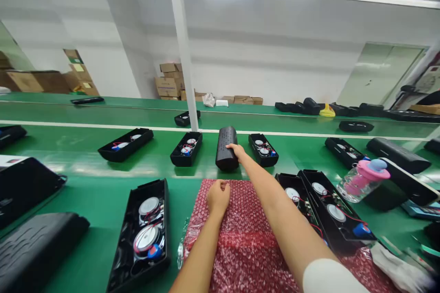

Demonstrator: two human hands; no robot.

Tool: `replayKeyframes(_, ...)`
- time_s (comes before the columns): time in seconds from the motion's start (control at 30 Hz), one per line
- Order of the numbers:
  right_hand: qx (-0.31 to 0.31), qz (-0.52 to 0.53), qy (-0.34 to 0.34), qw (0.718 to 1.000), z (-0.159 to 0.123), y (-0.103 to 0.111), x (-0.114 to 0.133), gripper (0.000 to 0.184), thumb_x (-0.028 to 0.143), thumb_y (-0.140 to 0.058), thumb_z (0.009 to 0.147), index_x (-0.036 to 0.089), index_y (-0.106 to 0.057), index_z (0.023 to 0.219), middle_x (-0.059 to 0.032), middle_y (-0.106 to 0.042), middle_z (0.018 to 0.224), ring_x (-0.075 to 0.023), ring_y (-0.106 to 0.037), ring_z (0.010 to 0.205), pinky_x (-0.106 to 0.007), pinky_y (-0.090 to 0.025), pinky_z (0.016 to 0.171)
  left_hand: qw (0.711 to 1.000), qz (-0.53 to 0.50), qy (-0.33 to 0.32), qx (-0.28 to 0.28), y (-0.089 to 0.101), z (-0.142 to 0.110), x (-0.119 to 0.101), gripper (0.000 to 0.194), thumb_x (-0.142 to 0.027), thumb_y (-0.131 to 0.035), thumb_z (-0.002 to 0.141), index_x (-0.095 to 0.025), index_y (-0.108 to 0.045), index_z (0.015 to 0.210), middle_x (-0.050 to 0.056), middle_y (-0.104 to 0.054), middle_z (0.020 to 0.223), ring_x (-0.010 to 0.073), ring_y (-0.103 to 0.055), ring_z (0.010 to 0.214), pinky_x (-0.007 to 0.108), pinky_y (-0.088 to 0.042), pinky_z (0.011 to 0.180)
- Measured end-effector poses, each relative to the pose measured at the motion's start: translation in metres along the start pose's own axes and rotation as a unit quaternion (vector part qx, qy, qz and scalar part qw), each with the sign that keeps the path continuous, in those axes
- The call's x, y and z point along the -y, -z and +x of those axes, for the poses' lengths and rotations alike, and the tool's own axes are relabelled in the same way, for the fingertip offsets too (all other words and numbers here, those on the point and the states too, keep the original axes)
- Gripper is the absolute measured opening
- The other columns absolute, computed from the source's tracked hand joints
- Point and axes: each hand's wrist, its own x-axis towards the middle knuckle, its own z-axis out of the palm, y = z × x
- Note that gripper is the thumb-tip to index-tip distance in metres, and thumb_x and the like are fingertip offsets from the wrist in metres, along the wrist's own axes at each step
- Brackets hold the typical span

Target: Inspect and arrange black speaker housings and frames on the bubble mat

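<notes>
My right hand (237, 151) reaches forward over the green belt (85, 169) and rests its fingers on the near end of a closed black speaker (226, 148). My left hand (217, 197) lies on the far edge of a red bubble-wrap sheet (247, 242), its fingers curled into a loose fist. Open black speaker shells with round drivers and red wires sit either side: one (186, 148) left of the closed speaker, one (263, 149) right of it.
A large open shell (142, 236) lies near left, two more (326, 210) near right. A clear bottle with a pink cap (362, 181) rests at right. Black covers (30, 247) lie at far left. A white post (182, 46) rises behind; cardboard boxes (168, 82) stand beyond.
</notes>
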Motion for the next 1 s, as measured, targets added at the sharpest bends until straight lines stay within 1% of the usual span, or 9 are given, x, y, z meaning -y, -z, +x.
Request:
replayKeyframes(0.1, 0.005, -0.157, -0.005, 0.988, 0.021, 0.007, -0.013, 0.036, 0.038, -0.060, 0.096, 0.016, -0.059, 0.124, -0.0095, -0.061, 0.124, -0.0228, -0.063, 0.106, -0.044, -0.055, 0.090, 0.998, 0.051, -0.014, 0.016, -0.002, 0.002, 0.002, 0.007, -0.023, -0.061, 0.081, -0.021, -0.066, 0.084, 0.005, -0.072, 0.084, 0.0251, -0.065, 0.085, 0.033, -0.041, 0.076)
replayKeyframes(0.23, 0.019, -0.339, 0.006, 0.941, 0.034, 0.044, -0.024, 0.036, 0.039, -0.060, 0.096, 0.015, -0.060, 0.123, -0.0101, -0.061, 0.124, -0.0234, -0.063, 0.109, -0.045, -0.054, 0.093, 0.995, 0.096, -0.020, 0.035, -0.004, 0.002, 0.004, 0.013, -0.028, -0.057, 0.083, -0.022, -0.067, 0.090, 0.005, -0.074, 0.090, 0.0248, -0.066, 0.088, 0.033, -0.042, 0.077)
replayKeyframes(0.33, 0.017, -0.455, 0.029, 0.890, 0.022, 0.079, -0.033, 0.036, 0.039, -0.060, 0.096, 0.016, -0.060, 0.124, -0.0106, -0.060, 0.128, -0.0245, -0.061, 0.113, -0.048, -0.052, 0.097, 0.992, 0.116, -0.022, 0.043, -0.004, 0.003, 0.004, 0.015, -0.030, -0.056, 0.083, -0.022, -0.067, 0.090, 0.006, -0.074, 0.091, 0.0264, -0.066, 0.089, 0.035, -0.042, 0.077)
replayKeyframes(0.43, -0.016, -0.552, 0.051, 0.832, 0.000, 0.107, -0.042, 0.041, 0.037, -0.061, 0.095, 0.018, -0.056, 0.131, -0.0114, -0.053, 0.139, -0.0278, -0.055, 0.123, -0.052, -0.047, 0.103, 0.990, 0.131, -0.025, 0.045, -0.003, 0.003, 0.002, 0.016, -0.030, -0.055, 0.083, -0.022, -0.068, 0.089, 0.006, -0.075, 0.091, 0.0274, -0.066, 0.089, 0.035, -0.042, 0.077)
replayKeyframes(0.53, -0.051, -0.622, 0.041, 0.780, -0.019, 0.125, -0.053, 0.044, 0.036, -0.063, 0.094, 0.018, -0.054, 0.133, -0.0117, -0.051, 0.141, -0.0295, -0.052, 0.126, -0.055, -0.045, 0.104, 0.988, 0.143, -0.031, 0.044, -0.002, 0.002, 0.001, 0.016, -0.029, -0.056, 0.084, -0.023, -0.069, 0.090, 0.005, -0.075, 0.092, 0.0271, -0.066, 0.093, 0.035, -0.043, 0.079)
replayKeyframes(0.63, -0.047, -0.664, 0.034, 0.746, -0.028, 0.135, -0.061, 0.039, 0.035, -0.063, 0.094, 0.017, -0.058, 0.127, -0.0112, -0.055, 0.135, -0.0282, -0.055, 0.123, -0.053, -0.047, 0.102, 0.987, 0.154, -0.034, 0.041, -0.002, 0.000, 0.000, 0.015, -0.029, -0.056, 0.084, -0.024, -0.069, 0.090, 0.004, -0.075, 0.093, 0.0258, -0.066, 0.094, 0.034, -0.043, 0.080)
replayKeyframes(0.8, -0.040, -0.684, 0.057, 0.726, -0.035, 0.137, -0.054, 0.034, 0.036, -0.063, 0.094, 0.015, -0.061, 0.121, -0.0101, -0.060, 0.128, -0.0251, -0.059, 0.115, -0.048, -0.050, 0.098, 0.986, 0.158, -0.033, 0.037, -0.002, -0.002, -0.004, 0.014, -0.029, -0.057, 0.083, -0.025, -0.070, 0.087, 0.003, -0.076, 0.091, 0.0243, -0.067, 0.094, 0.033, -0.044, 0.080)
replayKeyframes(0.93, -0.073, -0.679, 0.078, 0.726, -0.045, 0.132, -0.026, 0.034, 0.042, -0.063, 0.093, 0.015, -0.062, 0.114, -0.0091, -0.063, 0.119, -0.0228, -0.062, 0.106, -0.044, -0.051, 0.092, 0.988, 0.151, -0.031, 0.035, -0.001, -0.004, -0.007, 0.012, -0.026, -0.059, 0.082, -0.025, -0.070, 0.086, 0.004, -0.076, 0.091, 0.0259, -0.066, 0.097, 0.035, -0.045, 0.084)
replayKeyframes(1.0, -0.084, -0.670, 0.112, 0.729, -0.062, 0.128, -0.011, 0.036, 0.044, -0.067, 0.089, 0.013, -0.065, 0.108, -0.0117, -0.064, 0.115, -0.0246, -0.061, 0.103, -0.041, -0.048, 0.089, 0.989, 0.142, -0.030, 0.037, -0.001, -0.005, -0.008, 0.010, -0.025, -0.061, 0.083, -0.023, -0.070, 0.086, 0.004, -0.075, 0.091, 0.0258, -0.066, 0.098, 0.037, -0.046, 0.087)
